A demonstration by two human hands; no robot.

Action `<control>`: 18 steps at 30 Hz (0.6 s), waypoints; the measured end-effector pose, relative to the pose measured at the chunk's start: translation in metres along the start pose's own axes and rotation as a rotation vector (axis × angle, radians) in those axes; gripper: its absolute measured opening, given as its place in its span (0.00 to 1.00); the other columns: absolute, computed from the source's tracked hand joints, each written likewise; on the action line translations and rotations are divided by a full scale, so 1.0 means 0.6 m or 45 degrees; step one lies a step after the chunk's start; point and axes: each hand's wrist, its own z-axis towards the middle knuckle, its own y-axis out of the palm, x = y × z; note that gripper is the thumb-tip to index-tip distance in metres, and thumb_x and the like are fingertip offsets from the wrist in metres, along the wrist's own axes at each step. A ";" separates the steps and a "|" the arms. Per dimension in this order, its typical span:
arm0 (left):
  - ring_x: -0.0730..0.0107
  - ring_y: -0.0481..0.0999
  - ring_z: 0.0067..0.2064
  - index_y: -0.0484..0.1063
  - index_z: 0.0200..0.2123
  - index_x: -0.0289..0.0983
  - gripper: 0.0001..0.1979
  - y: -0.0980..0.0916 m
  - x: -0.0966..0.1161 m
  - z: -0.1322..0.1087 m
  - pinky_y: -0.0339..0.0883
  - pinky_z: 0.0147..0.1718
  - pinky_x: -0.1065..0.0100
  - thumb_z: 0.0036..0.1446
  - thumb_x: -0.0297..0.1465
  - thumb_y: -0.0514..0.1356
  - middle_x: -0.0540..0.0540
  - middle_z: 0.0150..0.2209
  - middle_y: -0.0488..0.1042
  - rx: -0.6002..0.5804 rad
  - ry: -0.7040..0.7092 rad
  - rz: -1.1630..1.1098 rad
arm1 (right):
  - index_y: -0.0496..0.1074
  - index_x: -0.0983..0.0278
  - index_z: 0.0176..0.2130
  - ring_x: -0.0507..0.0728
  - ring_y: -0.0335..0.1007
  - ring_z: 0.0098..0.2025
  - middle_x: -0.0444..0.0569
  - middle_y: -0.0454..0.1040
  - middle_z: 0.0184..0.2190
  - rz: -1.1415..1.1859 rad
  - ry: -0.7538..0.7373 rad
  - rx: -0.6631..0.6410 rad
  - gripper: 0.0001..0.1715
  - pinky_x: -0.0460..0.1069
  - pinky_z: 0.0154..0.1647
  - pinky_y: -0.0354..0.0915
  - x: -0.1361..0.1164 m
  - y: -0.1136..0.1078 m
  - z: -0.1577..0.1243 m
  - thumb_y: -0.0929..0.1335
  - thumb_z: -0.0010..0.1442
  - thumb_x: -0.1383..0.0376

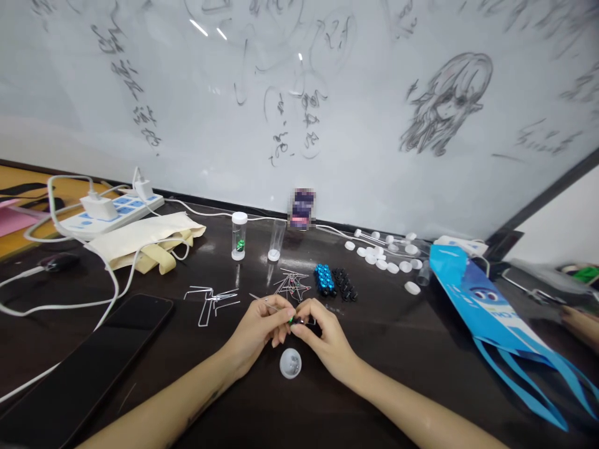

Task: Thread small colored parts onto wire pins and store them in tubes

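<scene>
Near the table's front middle, my left hand (262, 321) and my right hand (322, 327) meet, fingers closed around a small green and black part (295, 320). A thin metal rod (262, 302) sticks out up and left from my left fingers. A bent metal bit shows by my right fingers, too small to name. Just below sits a small white cup (284, 368) with tiny metal pieces in it. Beyond my hands lie a pile of thin rods (292, 285), rows of blue parts (324, 279) and black parts (345, 285). Several L-shaped hex keys (213, 300) lie left.
A capped clear tube (239, 234) with green parts and another clear tube (277, 239) stand behind. White caps (393, 267) are scattered right, beside a blue bag (491, 305). A black phone (88, 368), cables and a power strip (121, 212) occupy the left. Someone's hand (580, 324) shows far right.
</scene>
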 end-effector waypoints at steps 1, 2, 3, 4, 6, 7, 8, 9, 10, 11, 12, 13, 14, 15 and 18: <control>0.83 0.62 0.15 0.72 0.28 0.33 0.11 0.000 0.000 0.000 0.50 0.14 0.80 0.51 0.35 0.66 0.53 0.17 0.69 0.013 -0.004 -0.012 | 0.66 0.62 0.35 0.56 0.64 0.36 0.46 0.68 0.32 -0.034 -0.014 0.020 0.13 0.50 0.38 0.61 -0.004 -0.006 0.001 0.63 0.66 0.56; 0.83 0.63 0.16 0.71 0.28 0.33 0.11 0.001 0.000 0.000 0.50 0.14 0.80 0.51 0.35 0.66 0.52 0.18 0.71 0.024 -0.010 -0.025 | 0.67 0.62 0.37 0.57 0.65 0.37 0.47 0.69 0.34 -0.082 -0.029 0.047 0.13 0.51 0.40 0.61 -0.007 -0.015 0.004 0.61 0.67 0.56; 0.83 0.63 0.16 0.71 0.27 0.33 0.12 0.001 -0.001 0.001 0.49 0.13 0.80 0.51 0.35 0.66 0.51 0.19 0.71 0.035 -0.013 -0.037 | 0.67 0.61 0.40 0.58 0.65 0.39 0.49 0.70 0.37 -0.148 -0.048 0.088 0.13 0.52 0.42 0.61 -0.009 -0.027 0.010 0.59 0.68 0.57; 0.83 0.62 0.15 0.70 0.27 0.33 0.12 0.001 -0.001 0.001 0.48 0.13 0.80 0.50 0.36 0.67 0.51 0.18 0.71 0.040 -0.023 -0.044 | 0.66 0.61 0.44 0.59 0.65 0.41 0.51 0.71 0.41 -0.241 -0.068 0.123 0.13 0.53 0.44 0.61 -0.009 -0.042 0.020 0.59 0.68 0.58; 0.83 0.62 0.15 0.70 0.27 0.33 0.13 0.002 -0.001 0.003 0.47 0.12 0.80 0.50 0.36 0.67 0.51 0.18 0.71 0.058 -0.042 -0.059 | 0.65 0.61 0.48 0.61 0.65 0.48 0.53 0.71 0.48 -0.513 -0.157 0.198 0.12 0.57 0.51 0.59 0.002 -0.078 0.055 0.59 0.68 0.61; 0.83 0.61 0.15 0.70 0.27 0.33 0.13 0.003 0.000 0.004 0.47 0.12 0.80 0.49 0.36 0.67 0.51 0.18 0.71 0.064 -0.048 -0.068 | 0.64 0.61 0.51 0.63 0.64 0.50 0.54 0.70 0.51 -0.683 -0.212 0.181 0.13 0.58 0.51 0.58 0.014 -0.098 0.079 0.59 0.68 0.63; 0.83 0.61 0.14 0.70 0.27 0.33 0.13 0.004 0.000 0.005 0.47 0.12 0.80 0.49 0.36 0.67 0.51 0.18 0.71 0.065 -0.055 -0.076 | 0.63 0.62 0.54 0.64 0.62 0.52 0.55 0.67 0.56 -0.876 -0.261 0.125 0.16 0.60 0.52 0.57 0.031 -0.117 0.107 0.58 0.68 0.65; 0.83 0.60 0.14 0.69 0.26 0.33 0.13 0.005 0.001 0.005 0.47 0.12 0.80 0.48 0.36 0.68 0.51 0.17 0.71 0.068 -0.064 -0.082 | 0.61 0.63 0.57 0.66 0.61 0.54 0.56 0.64 0.60 -1.058 -0.325 0.093 0.19 0.62 0.52 0.56 0.051 -0.135 0.137 0.57 0.68 0.68; 0.84 0.60 0.14 0.69 0.26 0.33 0.13 0.006 0.002 0.005 0.47 0.12 0.80 0.48 0.36 0.68 0.51 0.17 0.71 0.078 -0.070 -0.085 | 0.58 0.64 0.60 0.67 0.59 0.56 0.56 0.60 0.63 -1.208 -0.359 0.045 0.23 0.63 0.53 0.55 0.073 -0.150 0.167 0.56 0.67 0.71; 0.84 0.59 0.14 0.69 0.26 0.33 0.14 0.007 0.002 0.006 0.46 0.12 0.80 0.48 0.36 0.68 0.51 0.17 0.71 0.089 -0.075 -0.087 | 0.55 0.65 0.63 0.68 0.57 0.58 0.55 0.56 0.65 -1.325 -0.375 0.002 0.27 0.64 0.53 0.55 0.096 -0.163 0.197 0.55 0.66 0.74; 0.84 0.59 0.14 0.69 0.25 0.33 0.14 0.007 0.002 0.006 0.46 0.11 0.80 0.48 0.36 0.68 0.51 0.17 0.70 0.102 -0.080 -0.089 | 0.51 0.65 0.64 0.68 0.54 0.60 0.54 0.53 0.66 -1.420 -0.371 -0.034 0.31 0.65 0.54 0.54 0.119 -0.173 0.226 0.54 0.64 0.77; 0.84 0.59 0.14 0.69 0.26 0.34 0.14 0.007 0.002 0.007 0.46 0.11 0.80 0.49 0.37 0.67 0.51 0.17 0.70 0.116 -0.082 -0.092 | 0.49 0.64 0.65 0.68 0.52 0.62 0.53 0.51 0.67 -1.490 -0.376 -0.066 0.33 0.66 0.55 0.54 0.140 -0.180 0.251 0.53 0.63 0.79; 0.84 0.59 0.14 0.69 0.26 0.34 0.14 0.007 0.001 0.008 0.46 0.11 0.80 0.49 0.37 0.67 0.51 0.17 0.71 0.128 -0.085 -0.095 | 0.49 0.64 0.66 0.68 0.50 0.63 0.51 0.50 0.67 -1.502 -0.384 -0.084 0.35 0.66 0.55 0.53 0.160 -0.184 0.274 0.53 0.62 0.79; 0.84 0.59 0.14 0.69 0.26 0.34 0.14 0.006 0.000 0.010 0.45 0.11 0.80 0.49 0.37 0.67 0.51 0.17 0.71 0.141 -0.090 -0.098 | 0.49 0.64 0.66 0.68 0.49 0.64 0.51 0.49 0.67 -1.506 -0.392 -0.095 0.36 0.67 0.56 0.52 0.177 -0.186 0.292 0.53 0.62 0.80; 0.84 0.58 0.13 0.69 0.26 0.34 0.16 0.000 -0.006 0.015 0.45 0.10 0.80 0.46 0.40 0.68 0.51 0.16 0.71 0.141 -0.123 -0.100 | 0.50 0.66 0.65 0.67 0.48 0.65 0.52 0.49 0.67 -1.504 -0.427 -0.138 0.34 0.67 0.60 0.48 0.215 -0.184 0.327 0.53 0.62 0.80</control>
